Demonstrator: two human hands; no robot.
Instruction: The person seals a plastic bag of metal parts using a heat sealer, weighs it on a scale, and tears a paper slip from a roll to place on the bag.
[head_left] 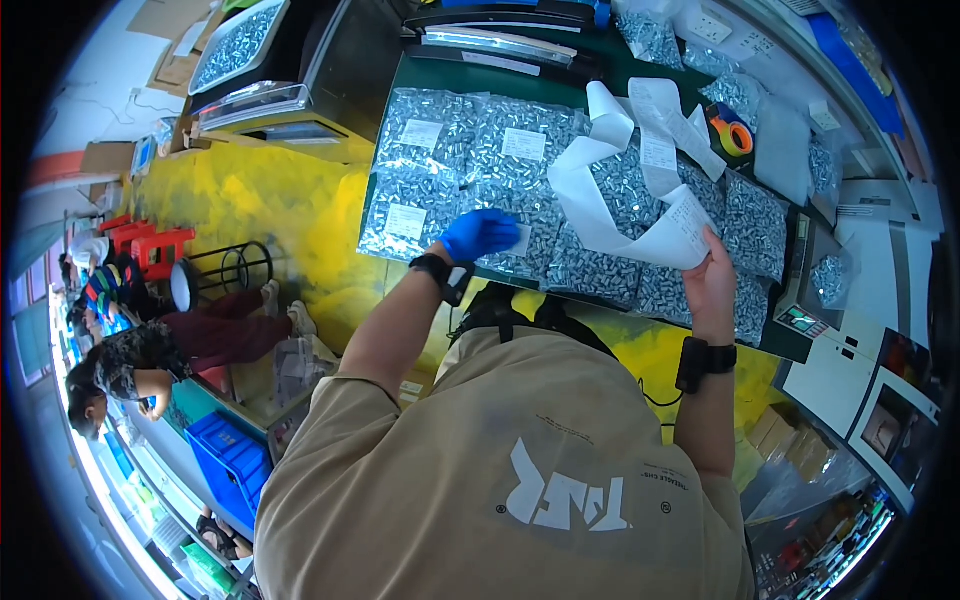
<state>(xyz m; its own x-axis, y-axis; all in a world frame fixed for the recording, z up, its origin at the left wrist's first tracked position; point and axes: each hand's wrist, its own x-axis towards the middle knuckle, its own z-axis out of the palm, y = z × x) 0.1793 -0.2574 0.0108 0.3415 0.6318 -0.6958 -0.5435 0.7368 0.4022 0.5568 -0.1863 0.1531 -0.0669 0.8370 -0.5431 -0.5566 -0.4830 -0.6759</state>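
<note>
Clear plastic bags of small silvery metal parts (520, 185) lie side by side over a dark green table (408, 72). Several of them bear a white label (524, 144). My left hand (478, 236), in a blue glove, rests flat with fingers stretched out on a near bag, beside a white label (521, 241) partly hidden by the fingertips. My right hand (710, 280) is bare and pinches the near end of a long strip of white labels (640, 245). The strip curls away over the bags toward the far side of the table.
An orange tape roll (735, 138) sits at the far right, near more bags of parts (738, 95). Long black-and-silver equipment (500, 48) lines the far edge. A label printer (805, 320) stands right. At left are a stool (235, 268) and another person (200, 345).
</note>
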